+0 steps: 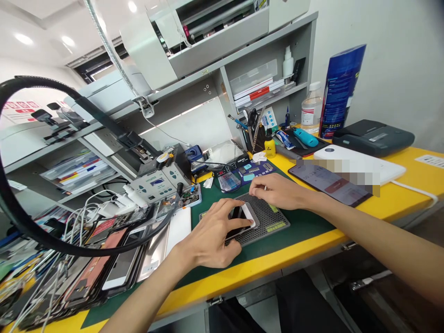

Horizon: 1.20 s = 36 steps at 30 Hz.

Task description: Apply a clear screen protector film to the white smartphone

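A smartphone with a white frame and dark screen [246, 213] lies on a grey perforated pad [277, 217]. My left hand [218, 229] reaches over it from the left, its fingers spread across the phone and gripping it against the pad; the palm hides the phone's left part. Just beyond the phone, over the pad's far edge, my right hand [277, 190] is closed with its fingertips pinched together. Whatever small thing it may hold is too hidden to name. Under the pad is a green mat [305, 224].
Stacked phones and screens [118, 268] with tangled white cables crowd the left. A black hose [69, 247] loops in front of the grey control unit [156, 185]. At the right lie a large phone [326, 182] and a white device [364, 164]. A yellow bottle [269, 147] stands behind.
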### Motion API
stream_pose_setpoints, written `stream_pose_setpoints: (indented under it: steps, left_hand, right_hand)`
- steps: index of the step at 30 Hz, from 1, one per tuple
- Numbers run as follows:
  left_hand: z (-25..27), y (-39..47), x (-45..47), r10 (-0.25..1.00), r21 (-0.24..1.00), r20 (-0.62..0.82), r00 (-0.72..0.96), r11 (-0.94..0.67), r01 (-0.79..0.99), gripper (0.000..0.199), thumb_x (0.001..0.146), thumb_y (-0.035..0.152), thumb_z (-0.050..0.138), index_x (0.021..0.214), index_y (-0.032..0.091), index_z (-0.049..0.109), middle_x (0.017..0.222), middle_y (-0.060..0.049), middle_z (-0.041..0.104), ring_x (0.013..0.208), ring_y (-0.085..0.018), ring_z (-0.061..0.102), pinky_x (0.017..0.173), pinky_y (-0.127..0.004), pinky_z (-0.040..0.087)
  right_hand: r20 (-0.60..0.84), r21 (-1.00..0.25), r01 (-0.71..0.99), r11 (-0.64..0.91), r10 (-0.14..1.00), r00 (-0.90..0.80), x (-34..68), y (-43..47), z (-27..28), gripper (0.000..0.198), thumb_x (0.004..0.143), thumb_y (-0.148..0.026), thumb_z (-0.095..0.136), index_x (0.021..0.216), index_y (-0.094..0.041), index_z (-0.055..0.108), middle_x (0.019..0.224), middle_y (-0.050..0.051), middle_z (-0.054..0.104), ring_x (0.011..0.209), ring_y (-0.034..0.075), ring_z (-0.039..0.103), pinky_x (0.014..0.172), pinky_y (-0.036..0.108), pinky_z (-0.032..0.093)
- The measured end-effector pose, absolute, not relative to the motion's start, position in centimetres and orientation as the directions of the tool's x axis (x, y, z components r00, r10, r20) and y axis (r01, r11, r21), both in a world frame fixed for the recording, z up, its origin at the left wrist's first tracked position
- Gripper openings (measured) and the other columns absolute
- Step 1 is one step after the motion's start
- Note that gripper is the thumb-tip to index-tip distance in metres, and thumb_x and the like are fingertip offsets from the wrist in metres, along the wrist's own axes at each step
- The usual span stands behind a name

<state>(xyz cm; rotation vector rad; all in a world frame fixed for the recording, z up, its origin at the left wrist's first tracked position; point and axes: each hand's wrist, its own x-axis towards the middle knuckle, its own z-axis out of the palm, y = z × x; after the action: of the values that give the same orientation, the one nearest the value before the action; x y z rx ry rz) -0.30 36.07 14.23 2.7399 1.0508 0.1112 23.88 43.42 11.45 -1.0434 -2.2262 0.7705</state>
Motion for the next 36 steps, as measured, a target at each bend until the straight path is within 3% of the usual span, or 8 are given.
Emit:
stream_pose_setpoints:
  steps: [22, 36]
  left_hand:
    - [13.3, 32.5, -5.9, 0.78, 0.256, 0.004, 0.626, -0.606, 0.753, 0.074, 0.066, 0.008, 0.054, 0.135, 0.03, 0.067, 0.157, -0.008, 0.041, 0.146, -0.036, 0.037, 0.12, -0.06, 0.034]
    - [13.0, 30.4, -8.0, 0.79, 0.2, 0.068, 0.609, -0.609, 0.767, 0.071, 0.065, 0.011, 0.055, 0.133, 0.029, 0.068, 0.156, -0.009, 0.041, 0.144, -0.039, 0.038, 0.118, -0.065, 0.036]
  right_hand:
    - [0.223, -0.689, 0.498, 0.526, 0.808, -0.545, 23.8, 43.4, 11.5, 0.022, 0.094, -0.029, 0.052, 0.083, -0.019, 0.069, 0.086, 0.007, 0.075, 0.078, 0.024, 0.064, 0.067, 0.032, 0.039]
    - [0.196, -0.672, 0.532, 0.516, 0.816, -0.544, 23.7, 43.4, 11.5, 0.027, 0.094, -0.035, 0.05, 0.086, -0.02, 0.07, 0.087, 0.008, 0.074, 0.077, 0.026, 0.063, 0.067, 0.034, 0.04]
